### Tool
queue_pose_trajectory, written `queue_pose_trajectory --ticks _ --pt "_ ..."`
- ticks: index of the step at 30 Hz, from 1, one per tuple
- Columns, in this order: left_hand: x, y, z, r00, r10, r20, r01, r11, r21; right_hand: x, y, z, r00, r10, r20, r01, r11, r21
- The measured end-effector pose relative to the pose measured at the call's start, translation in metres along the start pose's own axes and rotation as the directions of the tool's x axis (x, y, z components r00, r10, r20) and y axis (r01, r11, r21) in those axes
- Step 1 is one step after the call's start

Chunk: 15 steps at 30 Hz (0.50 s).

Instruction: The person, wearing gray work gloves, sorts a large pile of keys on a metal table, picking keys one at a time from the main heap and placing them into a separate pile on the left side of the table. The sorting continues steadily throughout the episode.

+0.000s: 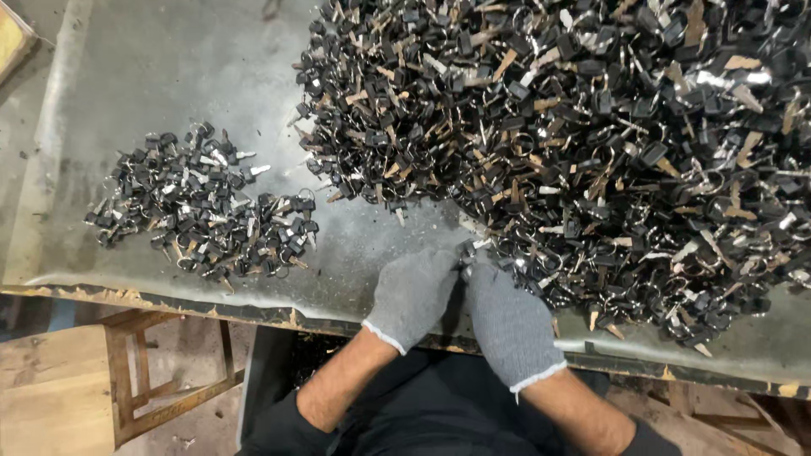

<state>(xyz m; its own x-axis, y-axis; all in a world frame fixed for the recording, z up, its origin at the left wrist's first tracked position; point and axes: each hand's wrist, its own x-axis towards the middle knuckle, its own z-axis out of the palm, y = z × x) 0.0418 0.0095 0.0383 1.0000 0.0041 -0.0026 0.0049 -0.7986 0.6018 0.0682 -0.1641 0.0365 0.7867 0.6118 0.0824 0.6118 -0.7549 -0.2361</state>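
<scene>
Your left hand (pixel 411 295) and right hand (pixel 509 321), both in grey gloves, pinch together on 1 small key (pixel 470 250) at the big pile's (pixel 608 143) near edge. Light, stiff, likely slick metal; grip its black plastic head.

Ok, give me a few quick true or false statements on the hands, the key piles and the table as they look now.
1. Both hands wear grey knit gloves: left hand, right hand. True.
2. The small pile of keys lies right of the big pile. False: it lies to the left.
3. The hands meet at the big pile's near edge. True.
4. The table is covered with a white cloth. False: its surface is bare, grey and worn.
5. A wooden stool stands under the table's left side. True.
</scene>
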Motion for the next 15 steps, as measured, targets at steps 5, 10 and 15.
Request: queue_pose_trajectory --ticks 5,10,15 --pt "0.011 -0.001 -0.007 0.996 0.057 0.071 -0.058 0.998 0.021 -0.002 0.005 -0.004 0.995 -0.006 0.097 0.029 0.972 -0.232" --pt "0.015 -0.001 -0.008 0.985 0.17 0.005 -0.17 0.984 -0.052 -0.001 0.001 0.002 1.0 -0.002 0.03 0.012 0.95 -0.312" --pt "0.002 0.004 -0.002 0.994 0.106 -0.012 -0.106 0.992 -0.074 0.007 -0.008 -0.007 0.912 0.289 0.292 -0.312 0.949 0.035"
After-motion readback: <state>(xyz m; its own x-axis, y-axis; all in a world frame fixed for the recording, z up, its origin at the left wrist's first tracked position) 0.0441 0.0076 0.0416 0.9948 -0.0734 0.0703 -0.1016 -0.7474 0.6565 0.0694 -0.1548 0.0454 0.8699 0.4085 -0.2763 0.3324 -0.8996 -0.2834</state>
